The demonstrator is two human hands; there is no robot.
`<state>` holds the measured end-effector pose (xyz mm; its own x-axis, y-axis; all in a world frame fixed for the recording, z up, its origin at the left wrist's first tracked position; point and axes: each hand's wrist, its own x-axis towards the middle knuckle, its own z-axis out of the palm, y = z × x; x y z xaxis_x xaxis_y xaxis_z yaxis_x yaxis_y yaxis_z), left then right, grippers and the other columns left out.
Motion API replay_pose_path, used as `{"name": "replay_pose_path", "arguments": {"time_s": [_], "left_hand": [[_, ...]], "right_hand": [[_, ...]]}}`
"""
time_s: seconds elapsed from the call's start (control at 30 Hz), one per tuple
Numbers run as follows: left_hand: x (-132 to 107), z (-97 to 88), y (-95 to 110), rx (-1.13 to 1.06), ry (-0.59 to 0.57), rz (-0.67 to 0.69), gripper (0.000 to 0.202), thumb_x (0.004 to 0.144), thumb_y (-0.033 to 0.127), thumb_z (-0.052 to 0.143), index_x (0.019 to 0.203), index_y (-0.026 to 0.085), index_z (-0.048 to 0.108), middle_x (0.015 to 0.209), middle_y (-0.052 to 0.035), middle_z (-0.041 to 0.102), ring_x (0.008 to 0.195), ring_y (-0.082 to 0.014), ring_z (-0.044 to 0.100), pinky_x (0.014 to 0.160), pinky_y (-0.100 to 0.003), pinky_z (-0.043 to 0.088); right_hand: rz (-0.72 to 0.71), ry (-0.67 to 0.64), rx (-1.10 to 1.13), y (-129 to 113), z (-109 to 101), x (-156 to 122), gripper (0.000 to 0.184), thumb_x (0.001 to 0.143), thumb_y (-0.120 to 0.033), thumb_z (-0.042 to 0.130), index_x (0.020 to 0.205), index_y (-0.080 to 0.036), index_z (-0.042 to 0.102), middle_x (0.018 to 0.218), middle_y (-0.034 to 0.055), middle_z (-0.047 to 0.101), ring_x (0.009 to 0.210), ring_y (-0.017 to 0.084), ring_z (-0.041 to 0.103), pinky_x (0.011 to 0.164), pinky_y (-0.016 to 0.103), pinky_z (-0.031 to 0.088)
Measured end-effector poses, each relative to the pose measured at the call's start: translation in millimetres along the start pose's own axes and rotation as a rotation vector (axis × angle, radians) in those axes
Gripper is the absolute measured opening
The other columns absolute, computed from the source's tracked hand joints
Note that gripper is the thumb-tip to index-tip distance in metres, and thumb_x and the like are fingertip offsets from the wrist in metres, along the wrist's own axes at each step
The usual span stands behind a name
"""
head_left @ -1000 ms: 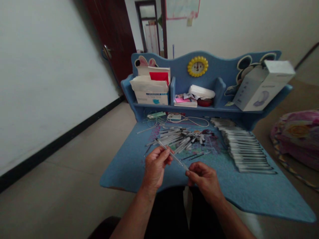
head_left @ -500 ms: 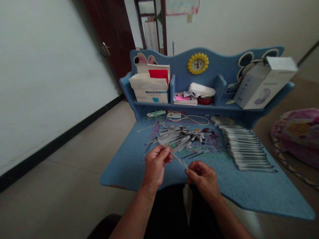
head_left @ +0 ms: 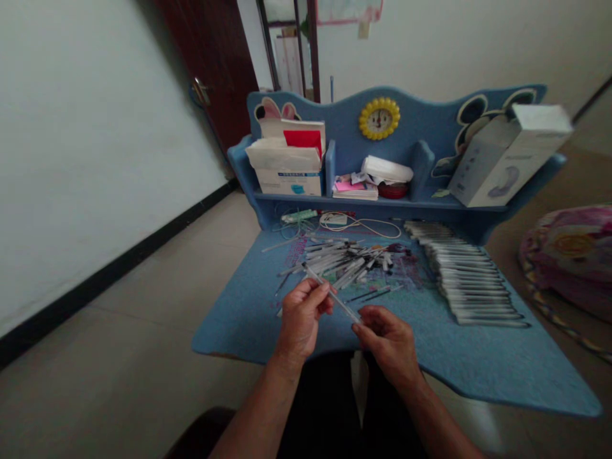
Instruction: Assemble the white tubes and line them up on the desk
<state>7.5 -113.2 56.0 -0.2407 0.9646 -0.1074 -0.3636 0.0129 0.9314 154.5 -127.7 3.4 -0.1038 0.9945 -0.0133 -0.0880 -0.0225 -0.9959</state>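
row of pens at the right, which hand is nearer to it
Right. The right hand is to the left of the row of pens and nearer the camera; the left hand is farther left, in front of the loose pile.

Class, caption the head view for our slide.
Left hand and right hand hold one pen near a loose pile of pen parts.

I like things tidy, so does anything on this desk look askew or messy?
The pile of pen parts lies jumbled, unlike the neat row of pens to its right. The white carton at the right end of the shelf looks tilted.
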Motion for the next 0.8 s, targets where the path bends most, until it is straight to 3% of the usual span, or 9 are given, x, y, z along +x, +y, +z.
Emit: {"name": "replay_pose_path", "arguments": {"time_s": [0.33, 0.5, 0.67, 0.8], "left_hand": [[-0.3, -2.1, 1.8, -0.006, -0.039, -0.05, 0.01, 0.067, 0.019, 0.066, 0.072, 0.014, 0.059, 0.064, 0.0018, 0.061, 0.047, -0.0059, 0.051, 0.045, -0.016, 0.041], [-0.6, -6.2, 4.3, 0.01, -0.092, -0.075, 0.01, 0.067, 0.018, 0.065, 0.072, 0.015, 0.057, 0.065, 0.0017, 0.062, 0.047, -0.0072, 0.052, 0.044, -0.018, 0.044], [0.6, -8.5, 4.8, 0.068, -0.181, -0.1, 0.009, 0.068, 0.019, 0.065, 0.072, 0.014, 0.057, 0.065, 0.0011, 0.062, 0.049, -0.008, 0.053, 0.047, -0.02, 0.048], [2.6, -10.5, 6.3, 0.164, -0.184, -0.14, 0.013, 0.068, 0.022, 0.066, 0.072, 0.013, 0.058, 0.057, 0.0019, 0.06, 0.043, -0.0069, 0.051, 0.042, -0.018, 0.044]], "right_hand": [[0.154, -0.024, 0.315, -4.1, 4.1, 0.2, 0.019, 0.061, -0.022, 0.075, 0.073, -0.017, 0.063, 0.053, -0.0064, 0.054, 0.042, 0.005, 0.047, 0.041, 0.017, 0.036], [0.256, -0.068, 0.488, -3.9, 6.3, -3.0, 0.019, 0.063, -0.025, 0.074, 0.074, -0.015, 0.061, 0.049, -0.0051, 0.056, 0.037, 0.005, 0.044, 0.037, 0.016, 0.031], [0.322, -0.119, 0.534, -5.9, 6.0, -5.3, 0.022, 0.065, -0.029, 0.073, 0.077, -0.014, 0.06, 0.053, -0.0006, 0.062, 0.034, 0.006, 0.046, 0.035, 0.016, 0.032], [0.273, -0.081, 0.512, -5.8, 4.1, -7.1, 0.021, 0.066, -0.028, 0.073, 0.076, -0.014, 0.061, 0.053, -0.0006, 0.062, 0.035, 0.006, 0.048, 0.036, 0.016, 0.033]]}}
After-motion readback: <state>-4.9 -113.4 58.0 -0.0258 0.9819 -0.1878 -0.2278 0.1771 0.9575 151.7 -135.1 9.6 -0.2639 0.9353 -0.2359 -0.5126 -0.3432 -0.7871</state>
